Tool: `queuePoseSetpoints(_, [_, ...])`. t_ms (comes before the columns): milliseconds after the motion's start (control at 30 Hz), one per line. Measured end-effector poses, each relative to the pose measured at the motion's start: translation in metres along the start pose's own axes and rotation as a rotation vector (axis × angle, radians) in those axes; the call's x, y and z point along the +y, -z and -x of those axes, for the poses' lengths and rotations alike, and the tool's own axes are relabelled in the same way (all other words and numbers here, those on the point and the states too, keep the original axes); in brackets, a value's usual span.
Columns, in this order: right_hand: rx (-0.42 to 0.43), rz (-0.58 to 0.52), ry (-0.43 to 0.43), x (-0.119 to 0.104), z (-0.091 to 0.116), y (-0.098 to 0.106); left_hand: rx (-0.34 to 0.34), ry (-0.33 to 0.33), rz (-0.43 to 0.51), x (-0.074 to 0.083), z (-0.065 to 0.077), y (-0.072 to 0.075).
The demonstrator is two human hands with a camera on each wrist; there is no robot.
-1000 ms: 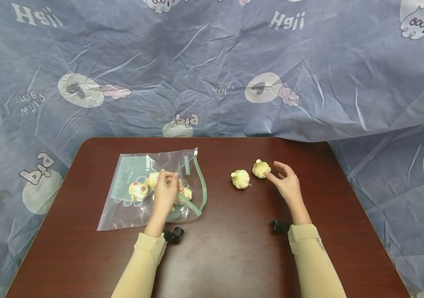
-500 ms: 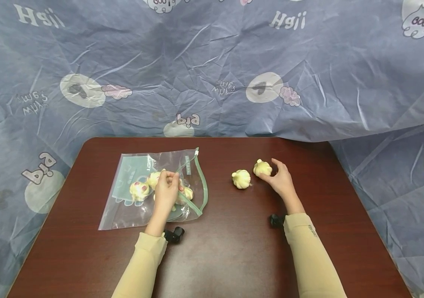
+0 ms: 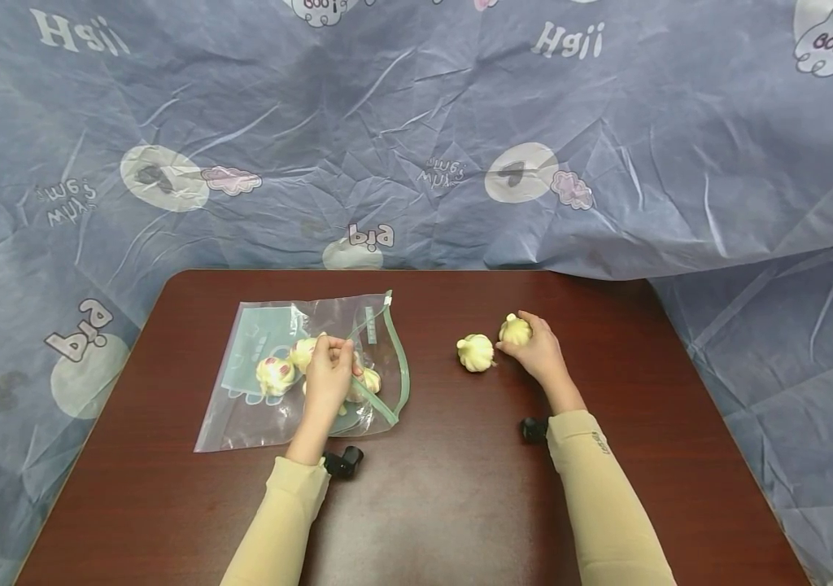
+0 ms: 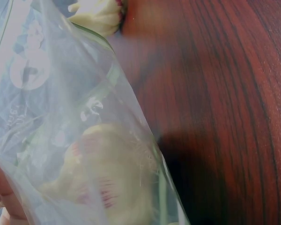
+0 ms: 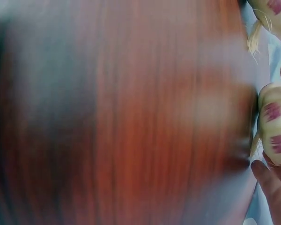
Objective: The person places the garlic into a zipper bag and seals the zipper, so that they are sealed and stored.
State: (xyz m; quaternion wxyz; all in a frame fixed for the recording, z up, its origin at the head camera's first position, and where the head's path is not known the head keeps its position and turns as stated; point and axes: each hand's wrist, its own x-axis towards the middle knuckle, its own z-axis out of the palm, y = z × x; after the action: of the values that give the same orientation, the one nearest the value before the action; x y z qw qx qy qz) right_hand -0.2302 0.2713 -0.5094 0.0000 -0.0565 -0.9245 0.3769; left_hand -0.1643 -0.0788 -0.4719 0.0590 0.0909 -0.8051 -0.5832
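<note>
On the left, a clear zip bag (image 3: 226, 431) with a green-edged mouth lies on the table, several garlic bulbs (image 3: 275, 376) inside. My left hand (image 3: 327, 378) pinches the upper layer of the bag near its mouth. In the left wrist view, plastic (image 4: 61, 112) fills the left side over a blurred bulb, and the fingers (image 4: 9, 197) show at the lower left. My right hand (image 3: 544, 358) curls round a pale garlic bulb (image 3: 515, 330) on the table, thumb in front and fingers behind. The right wrist view shows that bulb (image 5: 274, 124) between thumb and fingers (image 5: 267, 180).
Another garlic bulb (image 3: 475, 352) sits just left of the right hand. The dark red-brown table (image 3: 431, 505) has a printed blue cloth (image 3: 402, 146) hanging behind it. Small black cameras (image 3: 344, 461) sit on both wrists.
My right hand has moved left and closed in on the farther garlic bulb, its thumb and fingers now round it. The left hand and the bag have stayed in place.
</note>
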Motion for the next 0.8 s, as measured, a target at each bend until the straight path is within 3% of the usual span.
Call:
queuePoseSetpoints(300, [0.045, 0.009, -0.009, 0.000, 0.003, -0.001, 0.004, 0.003, -0.005, 0.000, -0.001, 0.000])
queuePoseSetpoints(567, [0.157, -0.069, -0.035, 0.001, 0.011, 0.007, 0.003, 0.007, 0.001, 0.001, -0.001, 0.000])
queuePoseSetpoints(800, [0.198, -0.157, 0.001, -0.014, 0.018, 0.011, -0.001, 0.012, 0.004, 0.001, -0.001, 0.000])
